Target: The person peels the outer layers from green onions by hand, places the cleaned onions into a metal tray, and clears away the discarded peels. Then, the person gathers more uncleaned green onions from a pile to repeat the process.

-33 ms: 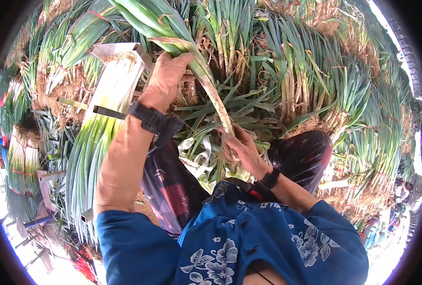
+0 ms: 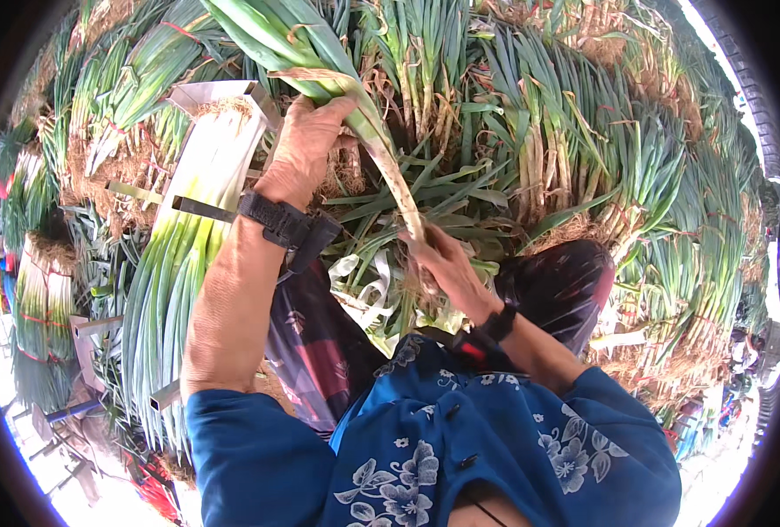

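Note:
Slanting across the upper middle is a leek (image 2: 388, 162), its broad green leaves toward the top and its pale stalk toward me. My left hand (image 2: 306, 145) is closed around it where the leaves begin, beside a dry brown leaf that folds over the stalk. Down at the root end, my right hand (image 2: 447, 268) grips the stalk, with its fingers partly hiding the roots. Left of my left forearm, a bundle of clean leeks (image 2: 219, 162) lies in a metal rack (image 2: 223, 90), white ends away from me.
Untrimmed leeks (image 2: 544, 132) with brown roots are heaped ahead and to the right. Stripped leaves (image 2: 377, 285) lie between my knees. A tied leek bundle (image 2: 43, 299) stands at the far left. Metal bars (image 2: 201, 208) cross the rack's bundle.
My right hand and the leek's root end have shifted very slightly left and up. My left hand keeps its hold on the stalk.

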The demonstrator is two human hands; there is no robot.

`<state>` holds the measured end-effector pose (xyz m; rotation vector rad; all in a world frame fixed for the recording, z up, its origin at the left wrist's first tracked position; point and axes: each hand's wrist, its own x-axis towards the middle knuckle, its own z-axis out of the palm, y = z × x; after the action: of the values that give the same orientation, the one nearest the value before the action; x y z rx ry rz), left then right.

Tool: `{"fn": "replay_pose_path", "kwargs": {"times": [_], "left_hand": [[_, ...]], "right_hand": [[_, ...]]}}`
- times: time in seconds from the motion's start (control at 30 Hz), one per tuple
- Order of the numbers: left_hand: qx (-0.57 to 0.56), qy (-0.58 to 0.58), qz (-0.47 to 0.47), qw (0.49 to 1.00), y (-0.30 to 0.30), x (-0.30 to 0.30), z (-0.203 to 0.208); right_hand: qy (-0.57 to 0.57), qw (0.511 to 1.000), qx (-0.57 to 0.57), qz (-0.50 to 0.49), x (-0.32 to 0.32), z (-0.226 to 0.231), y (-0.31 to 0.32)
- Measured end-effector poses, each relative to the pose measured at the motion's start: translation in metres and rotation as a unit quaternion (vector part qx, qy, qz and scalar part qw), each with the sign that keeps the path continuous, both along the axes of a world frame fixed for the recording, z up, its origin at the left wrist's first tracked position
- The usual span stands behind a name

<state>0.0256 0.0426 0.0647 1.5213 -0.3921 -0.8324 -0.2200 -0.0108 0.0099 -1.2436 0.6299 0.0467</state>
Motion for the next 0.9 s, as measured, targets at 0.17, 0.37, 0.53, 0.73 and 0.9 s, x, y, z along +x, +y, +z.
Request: {"fn": "replay_pose_path", "kwargs": {"times": [0.17, 0.37, 0.53, 0.73, 0.9], "left_hand": [[-0.061, -0.008, 0.014, 0.998, -0.008, -0.017, -0.013], [-0.109, 0.027, 0.069, 0.991, -0.013, -0.023, -0.033], [-0.138, 0.081, 0.104, 0.982, -0.011, 0.012, -0.055], [-0.191, 0.1, 0.186, 0.959, -0.003, 0.029, -0.041], [-0.186, -0.009, 0.245, 0.951, 0.021, 0.048, -0.033]], "right_hand": [[-0.17, 0.972, -0.144, -0.073, 0.073, -0.011, -0.035], [-0.22, 0.96, 0.007, -0.174, 0.112, -0.017, -0.038], [-0.209, 0.927, 0.15, -0.274, 0.106, -0.018, -0.035], [-0.223, 0.935, 0.171, -0.216, 0.074, 0.003, -0.047], [-0.005, 0.967, -0.21, 0.142, -0.022, -0.044, -0.046]]}}
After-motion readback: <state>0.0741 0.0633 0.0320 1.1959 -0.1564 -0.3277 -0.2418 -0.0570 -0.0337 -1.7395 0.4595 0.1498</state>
